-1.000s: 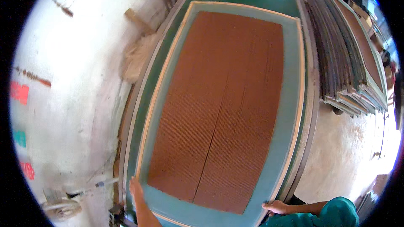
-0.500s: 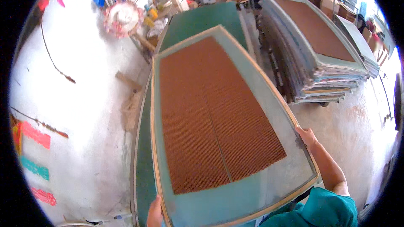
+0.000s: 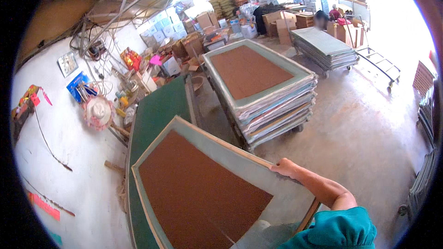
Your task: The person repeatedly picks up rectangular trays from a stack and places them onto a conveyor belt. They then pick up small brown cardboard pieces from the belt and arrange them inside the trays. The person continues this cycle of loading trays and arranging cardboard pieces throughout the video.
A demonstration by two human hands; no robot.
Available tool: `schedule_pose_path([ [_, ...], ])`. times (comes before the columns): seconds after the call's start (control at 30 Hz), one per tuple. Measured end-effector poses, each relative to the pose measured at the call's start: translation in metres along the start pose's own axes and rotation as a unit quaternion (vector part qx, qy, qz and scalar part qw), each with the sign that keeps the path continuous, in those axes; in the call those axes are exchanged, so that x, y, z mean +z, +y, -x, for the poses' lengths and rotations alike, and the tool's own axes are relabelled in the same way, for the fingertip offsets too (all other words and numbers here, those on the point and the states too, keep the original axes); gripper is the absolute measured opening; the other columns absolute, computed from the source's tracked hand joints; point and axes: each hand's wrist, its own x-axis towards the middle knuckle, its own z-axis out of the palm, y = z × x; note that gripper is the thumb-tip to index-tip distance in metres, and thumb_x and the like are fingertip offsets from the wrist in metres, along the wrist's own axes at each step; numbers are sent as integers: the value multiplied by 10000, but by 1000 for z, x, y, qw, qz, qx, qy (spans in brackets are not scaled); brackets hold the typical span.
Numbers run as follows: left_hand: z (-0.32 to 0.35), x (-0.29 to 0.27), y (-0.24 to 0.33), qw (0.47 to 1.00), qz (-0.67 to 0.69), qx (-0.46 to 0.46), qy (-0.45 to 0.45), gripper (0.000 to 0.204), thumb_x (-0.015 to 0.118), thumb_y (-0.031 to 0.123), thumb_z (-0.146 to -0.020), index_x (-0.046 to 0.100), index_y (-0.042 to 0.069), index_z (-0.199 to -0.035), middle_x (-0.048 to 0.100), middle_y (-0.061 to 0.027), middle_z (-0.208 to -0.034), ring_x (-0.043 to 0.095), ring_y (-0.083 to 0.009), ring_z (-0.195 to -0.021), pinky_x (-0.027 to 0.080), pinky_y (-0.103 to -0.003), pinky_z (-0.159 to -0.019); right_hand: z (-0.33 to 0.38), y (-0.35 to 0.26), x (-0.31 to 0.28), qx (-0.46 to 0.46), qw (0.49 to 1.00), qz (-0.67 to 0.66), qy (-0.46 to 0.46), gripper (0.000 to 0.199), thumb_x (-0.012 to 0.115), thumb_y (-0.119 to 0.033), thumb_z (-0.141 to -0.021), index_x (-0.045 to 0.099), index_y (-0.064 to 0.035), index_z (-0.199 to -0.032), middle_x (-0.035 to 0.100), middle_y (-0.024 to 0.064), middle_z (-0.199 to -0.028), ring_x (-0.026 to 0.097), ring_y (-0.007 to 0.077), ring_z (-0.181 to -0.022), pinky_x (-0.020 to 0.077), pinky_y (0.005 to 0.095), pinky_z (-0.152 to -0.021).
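My right hand [image 3: 286, 168] grips the right edge of a large wood-framed mesh screen [image 3: 295, 199], its fingers closed round the rim. A brown, finely ridged layer [image 3: 198, 189] covers much of the mesh, split by a thin gap. The screen is tilted above a long green tabletop [image 3: 159, 110], and its near end is cut off by the lower edge of the view. My left hand is out of sight.
Beyond my right hand stands a wheeled stack of similar screens [image 3: 277, 115], the top one bearing another brown layer [image 3: 249, 71]. A second stack [image 3: 323, 48] and a metal cart [image 3: 378, 64] stand farther off. People are among boxes at the back. A white wall [image 3: 78, 147] borders the left.
The view has swung right and up, showing more of the room. The screen now lies lower in the picture, still in my right hand. My left hand has dropped out of view.
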Motion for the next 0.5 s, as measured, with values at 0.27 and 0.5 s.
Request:
schedule_pose_path([
  [0.27, -11, 92, 58, 996, 61, 15, -64, 441, 476, 364, -893, 576, -31, -1062, 591, -125, -1016, 556, -224, -940, 448, -361, -795, -35, 25, -97, -22, 997, -66, 34, 477, 594, -425, -805, 658, 47, -835, 608, 115, -644, 585, 197, -537, 472, 355, -558],
  [0.5, -82, 237, 125, 992, 77, 8, -98, 452, 472, 369, -894, 573, -36, -1068, 589, -135, -1028, 556, -236, -948, 445, -364, -806, -160, 39, -206, 1, 965, -225, 135, 490, 593, -406, -807, 644, 81, -791, 599, 79, -663, 535, 138, -574, 448, 325, -556],
])
